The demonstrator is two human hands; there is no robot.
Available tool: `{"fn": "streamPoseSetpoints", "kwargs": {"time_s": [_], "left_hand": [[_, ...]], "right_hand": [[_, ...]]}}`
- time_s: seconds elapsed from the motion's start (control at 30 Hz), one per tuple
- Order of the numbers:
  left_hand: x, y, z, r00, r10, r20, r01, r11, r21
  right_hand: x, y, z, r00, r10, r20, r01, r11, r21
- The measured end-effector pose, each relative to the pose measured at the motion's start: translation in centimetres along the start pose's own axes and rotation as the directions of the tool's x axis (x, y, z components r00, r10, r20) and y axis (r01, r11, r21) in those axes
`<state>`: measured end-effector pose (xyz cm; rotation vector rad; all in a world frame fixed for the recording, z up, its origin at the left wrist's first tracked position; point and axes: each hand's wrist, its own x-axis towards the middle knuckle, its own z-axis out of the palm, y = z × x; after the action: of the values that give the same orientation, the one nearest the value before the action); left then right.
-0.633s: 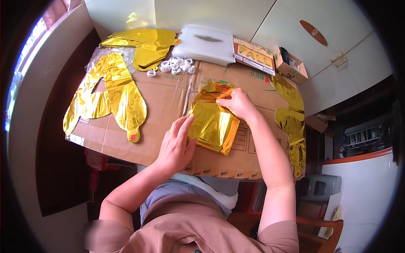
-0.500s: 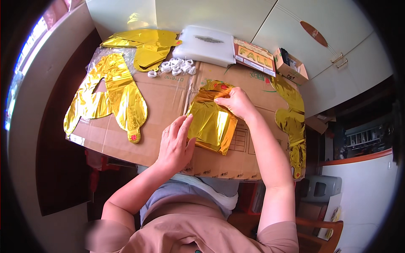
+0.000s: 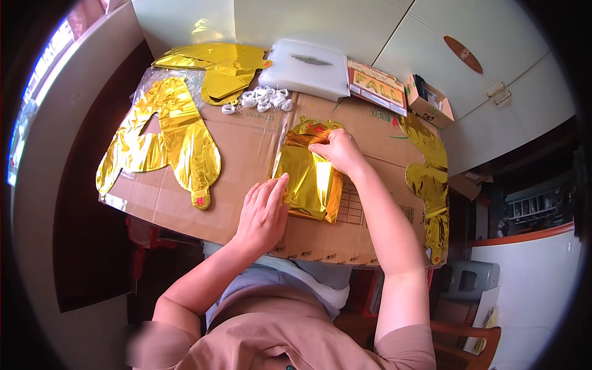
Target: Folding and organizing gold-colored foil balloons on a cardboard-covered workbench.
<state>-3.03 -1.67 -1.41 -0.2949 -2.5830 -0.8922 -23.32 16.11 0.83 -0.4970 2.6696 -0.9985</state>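
Gold foil packet [image 3: 305,185], folded and creased, lying on a brown cardboard sheet [image 3: 243,163] ahead of my body. Its long axis runs roughly from 12 to 6 o'clock, with the red-marked end at 12. My hands stand apart, on opposite sides of this axis. My right hand [image 3: 340,153], at 2 o'clock from the packet's centre, pinches its upper right edge between thumb and fingers; most of the packet lies toward 8 o'clock from it. My left hand [image 3: 262,214], at 8 o'clock, is unclenched, its extended fingertips at the packet's left edge; whether they press I cannot tell. The right hand is nearer the red-marked end, the left nearer the lower left side. Around the packet: an A-shaped foil piece [image 3: 185,139] between 9 and 10 o'clock, white ribbon coils [image 3: 265,98] at 11, a curved foil piece [image 3: 427,180] at 3.
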Motion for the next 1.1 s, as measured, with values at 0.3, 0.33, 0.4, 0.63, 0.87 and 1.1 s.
{"fn": "streamPoseSetpoints", "kwargs": {"time_s": [0.3, 0.33, 0.4, 0.63, 0.87, 1.1], "left_hand": [[0.0, -0.1, 0.3, 0.996, 0.043, -0.077, -0.037, 0.997, 0.074], [-0.1, -0.2, 0.3, 0.997, 0.039, -0.071, -0.033, 0.996, 0.08], [-0.3, -0.3, 0.4, 0.998, 0.033, -0.059, -0.027, 0.996, 0.09], [-0.1, -0.1, 0.1, 0.999, 0.013, -0.032, -0.007, 0.987, 0.163], [2.3, 0.3, -0.4, 0.983, 0.179, -0.026, -0.173, 0.972, 0.157], [3.7, -0.9, 2.4, 0.926, 0.356, 0.125, -0.357, 0.934, -0.011]], "right_hand": [[0.1, -0.7, 0.3, 1.0, 0.027, -0.011, -0.027, 1.0, -0.011], [0.1, -0.9, 0.3, 1.0, 0.029, -0.006, -0.029, 1.0, -0.003], [0.2, -0.6, 0.7, 1.0, -0.015, -0.026, 0.015, 1.0, 0.016], [-0.5, -1.8, 0.4, 0.998, -0.045, -0.039, 0.043, 0.996, -0.072], [-0.5, -2.1, 0.5, 0.998, -0.051, -0.038, 0.045, 0.987, -0.151], [-0.6, -1.4, 1.1, 0.988, -0.122, -0.095, 0.112, 0.988, -0.103]]}}
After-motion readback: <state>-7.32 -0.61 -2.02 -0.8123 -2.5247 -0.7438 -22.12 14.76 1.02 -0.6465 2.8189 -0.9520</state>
